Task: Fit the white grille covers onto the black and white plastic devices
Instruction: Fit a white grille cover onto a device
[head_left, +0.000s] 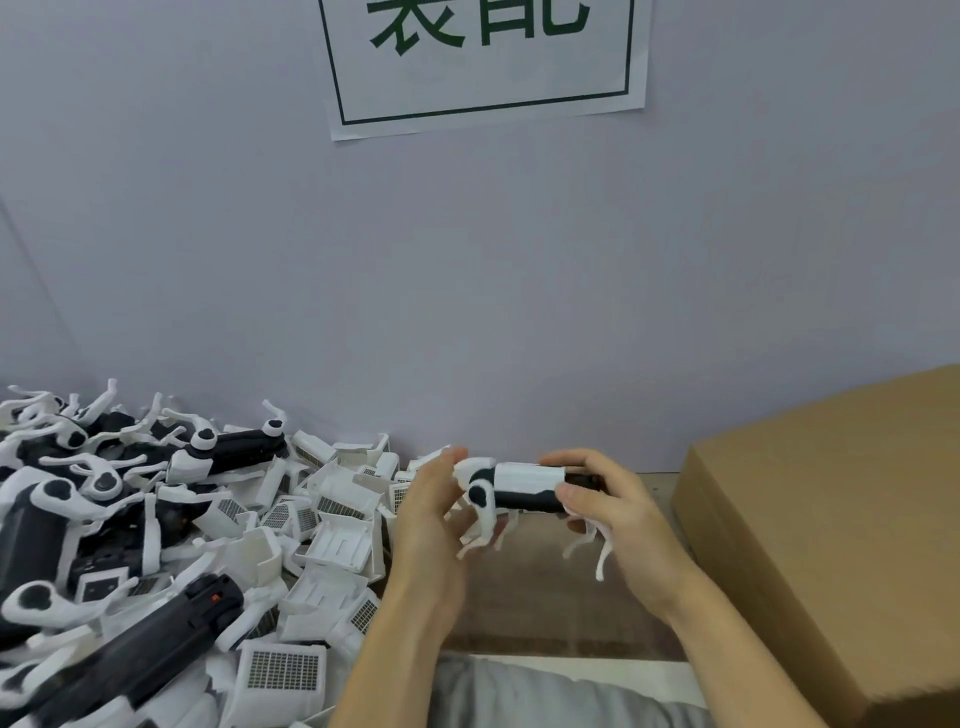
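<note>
Hands meet over the bare strip of table (545, 597) in front of us, with one black and white device (519, 488) held level between them. Our right hand (602, 509) wraps the far end of it, thumb on top and fingers curled beneath, so the body stays steady and the white panel along its top faces up where we can see it. Our left hand (431, 499) stands on edge against the near end, by the black-spotted joint, with its fingers fairly straight and close together; it seems to press or brace rather than clasp, though we cannot tell whether the fingertips hook behind the part. White legs hang free under the device, which is likely why we hold it clear of the table. We judge the white panel to be a grille cover already laid on the body, and the two-handed squeeze to be the seating of it, but the join itself is too small to read. Just beside our left wrist lies the heap of loose white grille covers (332, 525), several showing their dark mesh, kept within a short reach for the next pick. Further left, piled against the wall, are more devices (156, 639) awaiting covers. At our right stands a cardboard box (831, 519), near enough that it may well be where finished pieces go, though nothing shows inside it. Above, a paper sign (483, 57) with green characters is stuck to the grey wall.
</note>
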